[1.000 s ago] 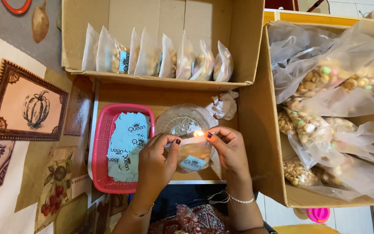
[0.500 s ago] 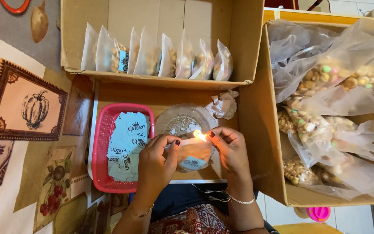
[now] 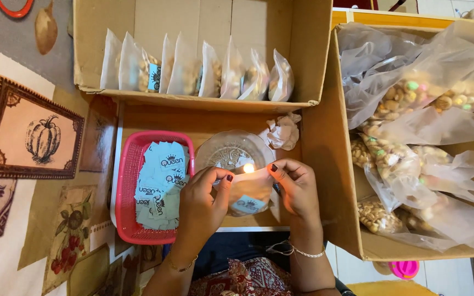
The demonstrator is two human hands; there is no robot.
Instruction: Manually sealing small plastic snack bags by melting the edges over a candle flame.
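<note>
Both hands hold one small clear plastic bag (image 3: 250,194) with a pale blue label inside. My left hand (image 3: 204,200) pinches its left top corner and my right hand (image 3: 294,189) pinches the right. The bag's top edge is stretched next to a small flame (image 3: 248,168) burning just in front of a clear glass bowl (image 3: 231,151). To the left, a pink plastic basket (image 3: 130,183) holds several pale blue paper labels (image 3: 160,183).
An open cardboard box (image 3: 204,33) at the top holds a row of filled clear snack bags (image 3: 204,74). A larger box (image 3: 336,164) on the right is piled with bags of mixed nuts (image 3: 407,104). Crumpled plastic (image 3: 283,131) lies by the bowl. A patterned mat (image 3: 28,137) covers the left.
The hands have drawn slightly apart along the bag's top edge, and the flame now shows between the fingertips a little higher. Everything else is still.
</note>
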